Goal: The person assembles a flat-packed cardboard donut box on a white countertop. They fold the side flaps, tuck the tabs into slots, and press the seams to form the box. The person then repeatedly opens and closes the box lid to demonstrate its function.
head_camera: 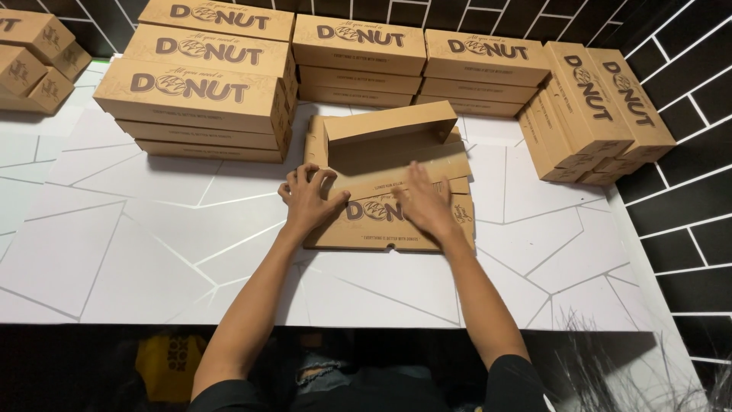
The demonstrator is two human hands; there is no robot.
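A brown cardboard box [381, 145], partly folded with its back wall and side flaps raised, lies on the white table [137, 252]. Its printed front panel [374, 229] lies flat toward me. My left hand [309, 200] presses on the left part of that panel with fingers bent and spread. My right hand [427, 204], slightly blurred, lies flat with fingers spread on the right part, over the fold line. Neither hand grips anything.
Stacks of finished brown boxes stand behind: a tall stack at back left [198, 91], one in the middle [358, 57], one at right [484, 72], and boxes on edge at far right [595, 111]. Small cartons [34, 53] sit at top left. Black tiled wall [686, 152] at right.
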